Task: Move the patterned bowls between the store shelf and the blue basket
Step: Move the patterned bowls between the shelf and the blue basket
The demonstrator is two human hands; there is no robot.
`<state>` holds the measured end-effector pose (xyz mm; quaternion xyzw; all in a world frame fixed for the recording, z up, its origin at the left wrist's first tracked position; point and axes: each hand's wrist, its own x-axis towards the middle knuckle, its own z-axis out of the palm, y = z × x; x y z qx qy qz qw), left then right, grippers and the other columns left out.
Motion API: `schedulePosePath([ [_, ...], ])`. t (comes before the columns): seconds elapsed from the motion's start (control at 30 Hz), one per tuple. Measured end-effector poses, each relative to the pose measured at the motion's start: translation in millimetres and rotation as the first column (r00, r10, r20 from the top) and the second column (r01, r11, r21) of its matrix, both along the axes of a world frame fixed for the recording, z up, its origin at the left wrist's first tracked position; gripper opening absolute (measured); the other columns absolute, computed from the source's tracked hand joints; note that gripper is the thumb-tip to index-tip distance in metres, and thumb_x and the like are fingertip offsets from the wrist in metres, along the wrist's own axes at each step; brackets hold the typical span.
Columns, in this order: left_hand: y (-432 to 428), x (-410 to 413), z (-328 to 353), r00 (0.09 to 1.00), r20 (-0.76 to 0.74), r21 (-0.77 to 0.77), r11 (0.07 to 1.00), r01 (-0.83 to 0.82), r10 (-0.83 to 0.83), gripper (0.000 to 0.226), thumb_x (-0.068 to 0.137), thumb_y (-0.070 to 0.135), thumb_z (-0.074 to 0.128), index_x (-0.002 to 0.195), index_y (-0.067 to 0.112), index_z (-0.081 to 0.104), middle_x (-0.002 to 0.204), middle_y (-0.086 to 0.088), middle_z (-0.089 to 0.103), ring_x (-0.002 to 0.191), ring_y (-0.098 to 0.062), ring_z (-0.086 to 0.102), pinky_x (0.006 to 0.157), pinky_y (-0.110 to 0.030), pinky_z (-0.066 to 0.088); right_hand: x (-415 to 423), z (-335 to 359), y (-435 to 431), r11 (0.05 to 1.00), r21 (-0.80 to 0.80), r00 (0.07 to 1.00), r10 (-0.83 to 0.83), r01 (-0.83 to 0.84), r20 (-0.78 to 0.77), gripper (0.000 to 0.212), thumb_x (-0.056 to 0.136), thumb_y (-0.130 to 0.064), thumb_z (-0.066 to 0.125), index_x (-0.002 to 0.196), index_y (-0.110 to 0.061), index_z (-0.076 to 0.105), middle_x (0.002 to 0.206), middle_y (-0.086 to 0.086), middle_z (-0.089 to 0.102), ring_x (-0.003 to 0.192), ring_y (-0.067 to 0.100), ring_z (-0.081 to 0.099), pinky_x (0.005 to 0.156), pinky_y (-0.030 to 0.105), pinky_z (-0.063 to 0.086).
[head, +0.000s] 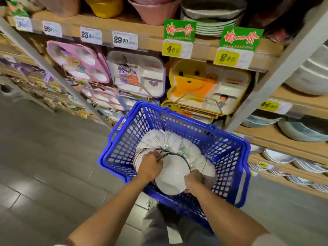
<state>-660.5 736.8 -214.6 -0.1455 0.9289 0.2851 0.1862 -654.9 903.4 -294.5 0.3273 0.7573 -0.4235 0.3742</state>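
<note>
A blue plastic basket (229,153) stands on the floor in front of the shelves. Inside it lies a curved row of several white bowls with thin dark rims (177,144), fanned on their sides. The nearest bowl (171,176) faces me with its white inside showing. My left hand (150,165) grips the rims at the left end of the row. My right hand (194,180) curls round the right edge of the nearest bowl, its fingers partly hidden behind it.
Wooden store shelves (145,43) rise behind the basket with price tags, children's divided plates (134,73) and a yellow bear plate (204,84). More bowls and plates (278,155) fill the lower right shelves. Grey tiled floor (44,148) stretches left.
</note>
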Motion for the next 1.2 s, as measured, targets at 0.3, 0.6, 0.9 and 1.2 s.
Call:
schedulePosePath([
  [0.3, -9, -7, -13, 0.987, 0.025, -0.003, 0.987, 0.159, -0.159, 0.04, 0.09, 0.016, 0.054, 0.13, 0.008, 0.056, 0.13, -0.015, 0.054, 0.122, -0.032, 0.045, 0.104, -0.033, 0.035, -5, 16, 7, 0.904, 0.209, 0.918, 0.392, -0.373, -0.057, 0.037, 0.092, -0.009, 0.046, 0.129, -0.008, 0.05, 0.128, 0.016, 0.056, 0.115, 0.033, 0.054, 0.094, 0.039, 0.048],
  [0.6, -10, -17, 8, 0.992, 0.074, 0.275, 0.958, 0.08, -0.103, 0.039, 0.091, 0.019, 0.056, 0.129, 0.007, 0.052, 0.127, -0.013, 0.06, 0.115, -0.028, 0.055, 0.093, -0.033, 0.045, -38, 93, 30, 0.982, -0.188, 1.0, 0.011, -0.008, 0.016, 0.042, 0.093, 0.008, 0.045, 0.134, 0.003, 0.043, 0.129, 0.026, 0.054, 0.103, 0.042, 0.064, 0.078, 0.044, 0.058],
  [0.9, 11, -61, 79, 0.985, -0.062, 0.784, 0.618, -0.052, 0.161, 0.058, 0.093, 0.007, 0.046, 0.142, 0.036, 0.033, 0.134, -0.001, 0.048, 0.116, -0.023, 0.048, 0.091, -0.039, 0.046, -80, 188, 39, 0.94, -0.314, 0.982, -0.17, 0.134, -0.088, 0.041, 0.094, 0.008, 0.044, 0.134, 0.008, 0.035, 0.114, 0.033, 0.061, 0.072, 0.032, 0.067, 0.06, 0.034, 0.061],
  [1.2, 29, -110, 190, 0.91, -0.088, 0.899, 0.425, -0.102, 0.406, 0.05, 0.089, 0.009, 0.033, 0.133, 0.026, 0.049, 0.124, -0.007, 0.056, 0.109, -0.029, 0.052, 0.086, -0.044, 0.051, -97, 312, 48, 0.965, -0.259, 0.882, -0.161, 0.046, -0.443, 0.015, 0.084, -0.011, 0.06, 0.088, 0.003, 0.059, 0.073, 0.026, 0.069, 0.048, 0.024, 0.066, 0.04, 0.021, 0.049],
])
